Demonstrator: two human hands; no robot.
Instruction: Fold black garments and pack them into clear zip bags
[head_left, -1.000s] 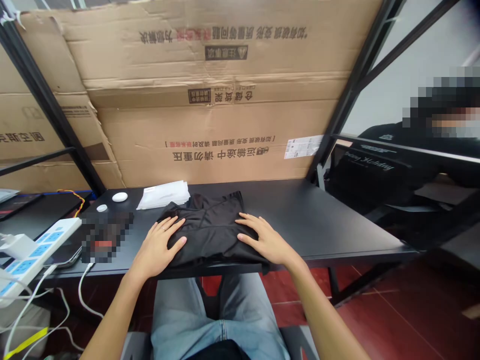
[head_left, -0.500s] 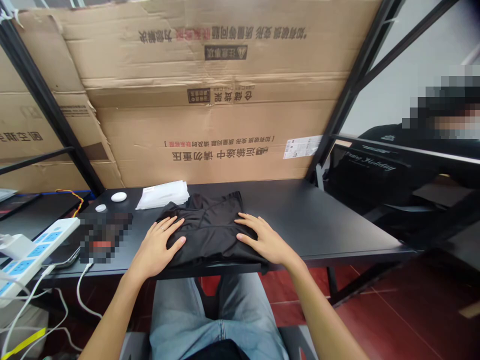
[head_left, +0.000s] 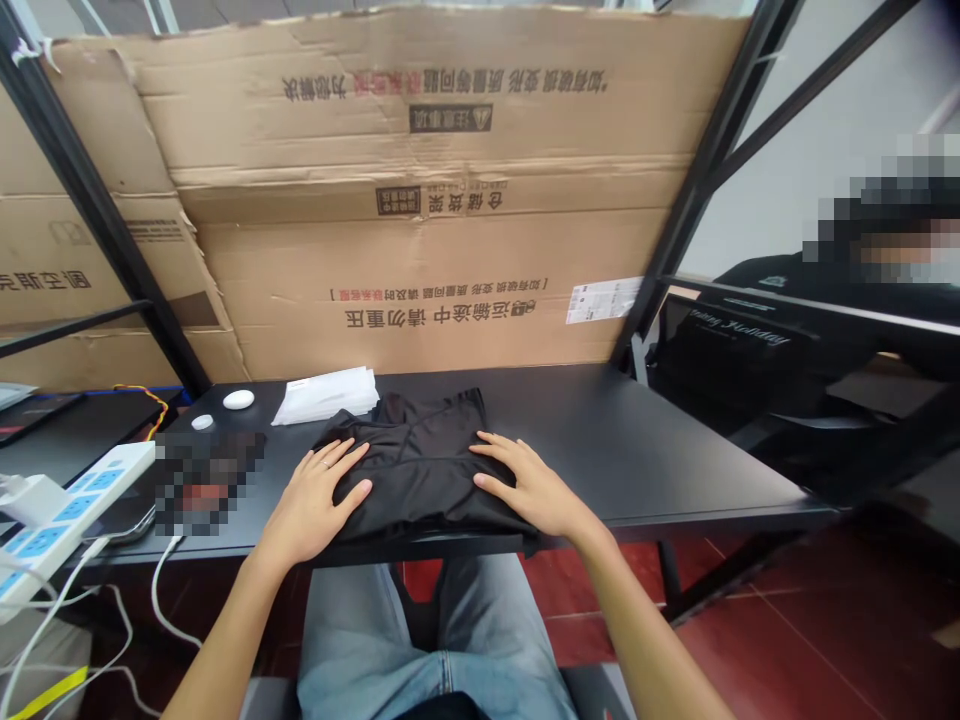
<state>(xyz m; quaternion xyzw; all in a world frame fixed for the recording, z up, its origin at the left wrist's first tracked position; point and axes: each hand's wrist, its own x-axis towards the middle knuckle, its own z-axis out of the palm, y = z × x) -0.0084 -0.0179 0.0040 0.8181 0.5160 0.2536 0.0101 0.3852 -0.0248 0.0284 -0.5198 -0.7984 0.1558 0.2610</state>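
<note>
A folded black garment (head_left: 420,460) lies on the black table (head_left: 637,450) near its front edge. My left hand (head_left: 319,495) rests flat on the garment's left side, fingers spread, a ring on one finger. My right hand (head_left: 525,485) lies flat on its right side, fingers stretched out. Neither hand grips anything. Behind the garment sits a flat white plastic packet (head_left: 326,393).
Large cardboard sheets (head_left: 435,220) stand against the black frame behind the table. Two small white round objects (head_left: 238,399) lie at the back left. A white power strip (head_left: 67,500) with cables sits at far left. A person in black sits at the right.
Both hands stay flat on the garment; the view has tilted slightly, so everything sits a little lower in the picture.
</note>
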